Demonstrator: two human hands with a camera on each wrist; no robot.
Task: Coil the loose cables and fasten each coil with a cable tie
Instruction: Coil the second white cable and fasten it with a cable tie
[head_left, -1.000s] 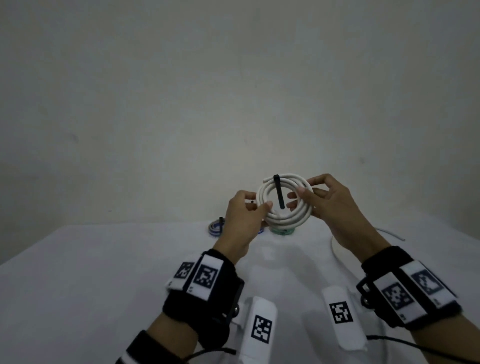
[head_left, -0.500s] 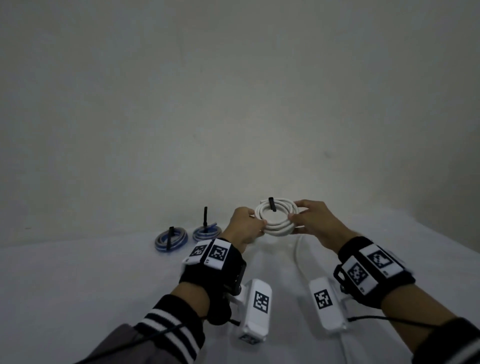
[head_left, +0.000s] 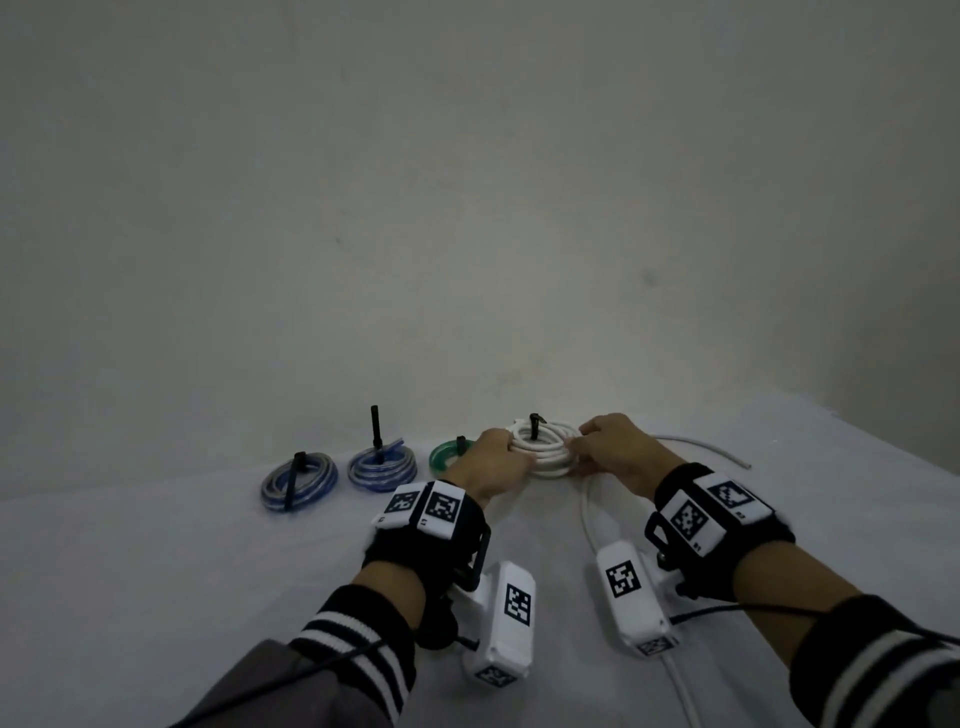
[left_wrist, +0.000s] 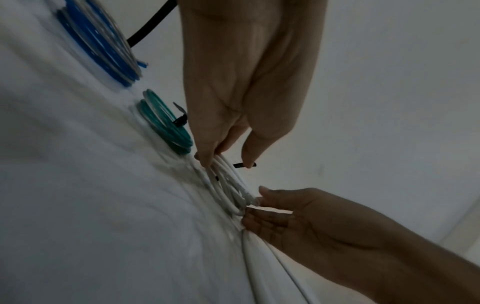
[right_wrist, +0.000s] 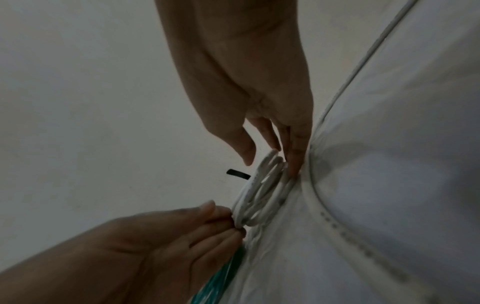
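On the surface: white cloth-covered surface (head_left: 156, 597) carries everything, wall behind.
Loose cable: one white loose cable (head_left: 701, 447) trails to the right and runs back under the right wrist, not yet coiled.
Finished row: blue coil (head_left: 298, 480), second blue coil (head_left: 382, 467), green coil (head_left: 449, 454), each tied with a black tie, lined up left of the hands.
White coil: white coil (head_left: 543, 449) now down at the right end of that row, just beside the green one, its cable tie (head_left: 535, 423) tail sticking up.
Change: a second ago the coil was held up in the air, facing the camera; now lowered flat (head also tipped down, so the row shows). Likely means this coil is done and being parked; next is probably the loose cable.
Left hand: left hand (head_left: 491, 465) grip pinches the coil's left rim, fingers and thumb on the strands.
Right hand: right hand (head_left: 618, 449) holds the right rim, fingers curled onto it.
View gap: left wrist view shows the right hand's fingers (left_wrist: 265, 218) fairly straight against the rim and the coil still slightly tilted off the cloth; the head view hides that behind knuckles. Right wrist view shows the right thumb lifted clear of the coil.
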